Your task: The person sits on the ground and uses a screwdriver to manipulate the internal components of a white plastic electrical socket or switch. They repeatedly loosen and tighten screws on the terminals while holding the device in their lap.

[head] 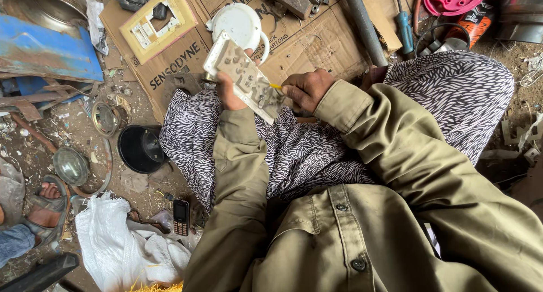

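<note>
My left hand [228, 92] grips a white rectangular switch plate [244, 76], held tilted over my patterned lap with its back side showing. Against the plate's lower right end, my right hand [306, 88] holds a small yellow-handled tool [275, 86], its tip touching the plate. Olive sleeves cover both arms.
Flattened cardboard [317, 40] lies ahead, bearing a cream switch frame [158, 23], a round white fitting [240, 23], a blue-handled screwdriver [405, 27] and a grey pipe [365, 26]. A black funnel [140, 149], a small phone [181, 217], a white sack [116, 247] and another person's sandalled foot [48, 210] are at left.
</note>
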